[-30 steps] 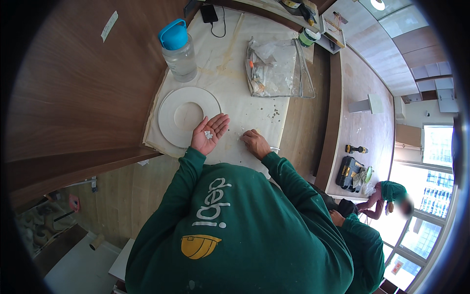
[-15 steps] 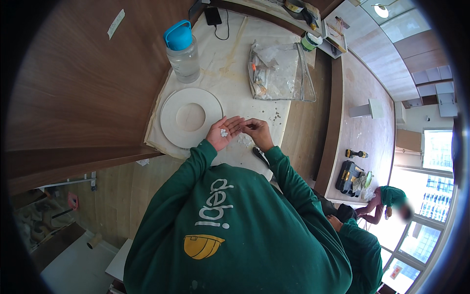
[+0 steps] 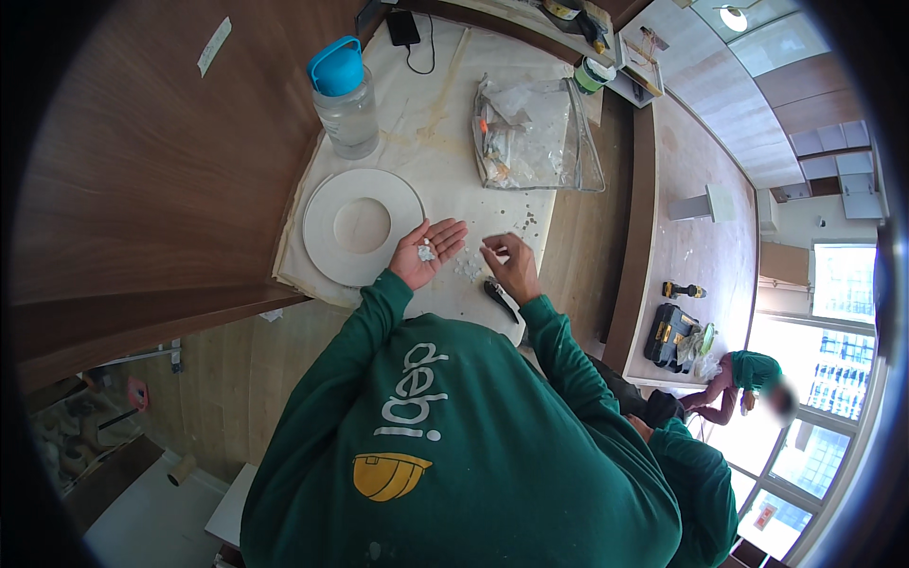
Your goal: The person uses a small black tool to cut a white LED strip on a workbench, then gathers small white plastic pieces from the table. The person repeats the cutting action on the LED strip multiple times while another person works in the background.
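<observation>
My left hand (image 3: 436,242) is palm up with its fingers stretched out. A little heap of small white pieces (image 3: 426,253) lies on that palm. To its right, over the pale table covering, is my right hand (image 3: 515,269), thumb and fingertips pinched together; whatever is between them is too small to make out. Small white bits (image 3: 466,266) are scattered on the table between the hands. A black-handled knife-like tool (image 3: 496,294) lies just below my right hand. The white round disc (image 3: 320,227) with a round centre sits left of my left hand.
Behind the disc stands a clear bottle (image 3: 348,123) with a blue lid. A clear zip bag (image 3: 540,142) of mixed items lies farther back, near a phone (image 3: 402,28) on a cable. Wooden panelling (image 3: 170,142) rises at left. Two people in green (image 3: 696,483) are at right.
My right hand has drawn away from the left fingertips, to the right and slightly down, still pinched. My left palm stays up with the white pieces. The whole view shifted slightly.
</observation>
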The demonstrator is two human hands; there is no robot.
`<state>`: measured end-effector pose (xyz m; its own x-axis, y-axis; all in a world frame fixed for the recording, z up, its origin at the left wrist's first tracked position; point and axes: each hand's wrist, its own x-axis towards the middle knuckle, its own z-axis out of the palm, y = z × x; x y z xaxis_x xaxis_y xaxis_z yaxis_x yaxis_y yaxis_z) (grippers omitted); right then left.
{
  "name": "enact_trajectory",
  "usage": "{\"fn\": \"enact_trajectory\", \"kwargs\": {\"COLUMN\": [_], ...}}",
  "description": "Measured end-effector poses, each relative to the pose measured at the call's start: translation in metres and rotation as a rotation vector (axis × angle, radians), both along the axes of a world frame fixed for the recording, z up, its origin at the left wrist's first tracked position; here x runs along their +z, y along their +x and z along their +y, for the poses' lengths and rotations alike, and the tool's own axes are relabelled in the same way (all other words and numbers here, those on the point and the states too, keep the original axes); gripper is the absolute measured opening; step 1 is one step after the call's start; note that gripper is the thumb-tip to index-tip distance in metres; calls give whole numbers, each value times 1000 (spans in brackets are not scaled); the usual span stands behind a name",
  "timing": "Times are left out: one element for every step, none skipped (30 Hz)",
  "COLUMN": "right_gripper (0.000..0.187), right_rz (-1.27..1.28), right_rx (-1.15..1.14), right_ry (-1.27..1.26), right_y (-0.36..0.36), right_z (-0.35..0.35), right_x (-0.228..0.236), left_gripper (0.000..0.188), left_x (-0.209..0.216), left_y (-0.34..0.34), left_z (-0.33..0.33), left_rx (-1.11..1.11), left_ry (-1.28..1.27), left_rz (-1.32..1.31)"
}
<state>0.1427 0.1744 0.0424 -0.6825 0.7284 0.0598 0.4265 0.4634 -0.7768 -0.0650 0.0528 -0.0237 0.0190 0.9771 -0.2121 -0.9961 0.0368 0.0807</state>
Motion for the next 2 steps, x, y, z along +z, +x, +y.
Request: {"fn": "enact_trajectory", "kwargs": {"right_gripper": [29, 35], "right_rz": [-120, -243], "right_rx": [38, 72], "right_ry": [42, 81], "right_y": [13, 27], "right_z": [1, -5], "right_x": [-12, -20], "left_gripper": [55, 57], "left_x": [2, 4], "left_y": [-1, -2], "left_z": [-3, -6], "left_rx": [14, 24], "left_ry": [-3, -8], "left_rz": [32, 61]}}
